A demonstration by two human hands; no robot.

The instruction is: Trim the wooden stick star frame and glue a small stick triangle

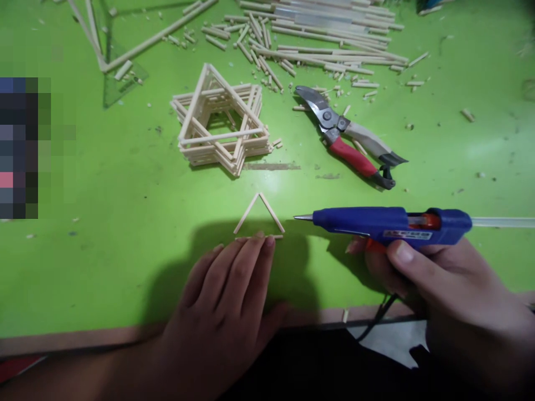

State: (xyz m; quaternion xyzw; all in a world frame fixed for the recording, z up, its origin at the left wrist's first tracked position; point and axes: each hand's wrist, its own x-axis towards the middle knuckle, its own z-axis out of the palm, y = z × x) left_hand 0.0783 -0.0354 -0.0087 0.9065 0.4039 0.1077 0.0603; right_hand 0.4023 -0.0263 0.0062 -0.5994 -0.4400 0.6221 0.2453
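Note:
My left hand (221, 295) lies on the green table with its fingertips resting on the bottom stick of a small triangle of wooden sticks (259, 214). The triangle's top two sticks meet at a point, and the fingers hide part of the bottom stick. My right hand (438, 284) is shut around the handle of a blue hot glue gun (388, 224), whose metal nozzle points left toward the triangle without touching it. A translucent glue stick (504, 223) runs out of the gun's rear.
A layered star frame of wooden sticks (219, 120) stands beyond the triangle. Red-handled pruning shears (346, 136) lie to its right. Cut sticks (326, 47) are scattered at the back, near a green set square (121, 83). The table edge (83, 340) runs close to my arms.

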